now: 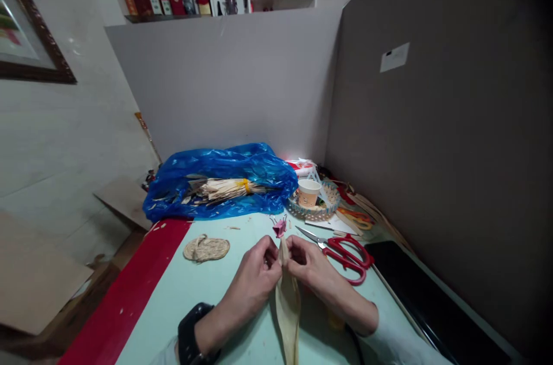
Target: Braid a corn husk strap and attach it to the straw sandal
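Note:
Between my two hands a long pale husk-like strip [288, 307] is pinched near its upper end, and its wider part hangs down toward the front of the table. My left hand [259, 267] grips it from the left with fingers curled. From the other side my right hand [309, 261] pinches it close to the same spot. Just beyond the fingertips is a pink binder clip [279, 227], which seems to touch the strip's top end. A small woven straw sandal [206, 248] lies left of my hands. Red-handled scissors [345, 253] lie to the right, blades pointing left.
A blue plastic bag [224, 158] at the back holds a tied bundle of dry husks [228, 187]. Beside it, a paper cup [308, 193] stands in a woven basket [317, 214]. A black flat object [427, 296] lines the right edge, below a grey partition [432, 152].

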The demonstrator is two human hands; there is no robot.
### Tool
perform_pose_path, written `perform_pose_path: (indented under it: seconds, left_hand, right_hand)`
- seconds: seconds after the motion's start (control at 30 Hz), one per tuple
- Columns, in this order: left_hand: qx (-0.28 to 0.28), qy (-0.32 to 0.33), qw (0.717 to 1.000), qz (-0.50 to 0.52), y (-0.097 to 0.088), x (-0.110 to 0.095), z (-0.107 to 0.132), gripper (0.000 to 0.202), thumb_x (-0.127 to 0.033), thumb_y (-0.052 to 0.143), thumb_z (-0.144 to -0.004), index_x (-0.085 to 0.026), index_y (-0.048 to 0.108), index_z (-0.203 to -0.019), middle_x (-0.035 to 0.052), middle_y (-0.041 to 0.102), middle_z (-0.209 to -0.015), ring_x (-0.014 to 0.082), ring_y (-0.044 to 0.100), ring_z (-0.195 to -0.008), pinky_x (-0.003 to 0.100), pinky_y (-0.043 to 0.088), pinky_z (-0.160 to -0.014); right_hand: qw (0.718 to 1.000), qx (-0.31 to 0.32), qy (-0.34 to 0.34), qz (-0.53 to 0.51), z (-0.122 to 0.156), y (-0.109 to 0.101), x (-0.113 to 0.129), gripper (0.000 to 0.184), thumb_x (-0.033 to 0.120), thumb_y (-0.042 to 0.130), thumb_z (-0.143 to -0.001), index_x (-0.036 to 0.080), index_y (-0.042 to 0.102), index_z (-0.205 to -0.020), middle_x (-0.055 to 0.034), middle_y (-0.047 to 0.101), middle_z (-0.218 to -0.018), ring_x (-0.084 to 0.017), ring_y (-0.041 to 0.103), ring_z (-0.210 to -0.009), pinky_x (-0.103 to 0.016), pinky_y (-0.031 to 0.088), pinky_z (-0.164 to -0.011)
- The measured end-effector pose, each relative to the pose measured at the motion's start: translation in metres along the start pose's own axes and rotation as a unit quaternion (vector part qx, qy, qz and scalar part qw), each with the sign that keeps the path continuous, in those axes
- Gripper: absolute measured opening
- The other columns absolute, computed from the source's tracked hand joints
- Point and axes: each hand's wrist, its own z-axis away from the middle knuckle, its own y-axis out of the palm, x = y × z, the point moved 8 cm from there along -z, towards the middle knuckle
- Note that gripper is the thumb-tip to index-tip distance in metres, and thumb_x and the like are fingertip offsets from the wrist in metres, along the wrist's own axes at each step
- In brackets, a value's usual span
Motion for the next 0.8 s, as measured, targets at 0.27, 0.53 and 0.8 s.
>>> perform_pose_path:
  seconds: [0.27,0.53,0.8]
  left_hand:
    - [0.037,-0.042,0.994,0.091,0.003,0.001,0.002,0.017,-0.018,0.071,-0.071,-0.018,0.054,-0.067,-0.0062,0.052,-0.065,0.0124,0.049,-0.061,0.027,0.038,-0.062]
    - [0.079,-0.113,0.959,0.249,0.006,0.001,0.009,0.013,-0.018,0.07,-0.072,-0.017,0.059,-0.078,-0.0003,0.06,-0.073,0.0145,0.056,-0.07,0.028,0.043,-0.071]
    - [0.108,-0.136,0.93,0.324,0.004,0.007,0.004,0.011,-0.018,0.066,-0.072,-0.015,0.058,-0.08,-0.0053,0.048,-0.061,0.0036,0.026,-0.044,0.018,0.031,-0.046]
  right_hand:
    - [0.997,0.033,0.018,-0.064,0.009,0.005,0.008,0.007,0.017,0.055,-0.072,0.018,0.057,-0.079,0.0018,0.052,-0.078,-0.015,0.046,-0.075,-0.025,0.036,-0.068]
    - [0.982,0.062,0.053,-0.169,0.008,0.007,0.01,0.012,0.024,0.066,-0.073,0.016,0.06,-0.079,0.0,0.058,-0.074,-0.013,0.051,-0.069,-0.024,0.036,-0.063]
    - [0.965,0.051,0.073,-0.247,0.002,0.004,0.01,0.031,0.034,0.078,-0.062,0.015,0.056,-0.075,0.0036,0.053,-0.065,-0.008,0.049,-0.058,-0.02,0.036,-0.058]
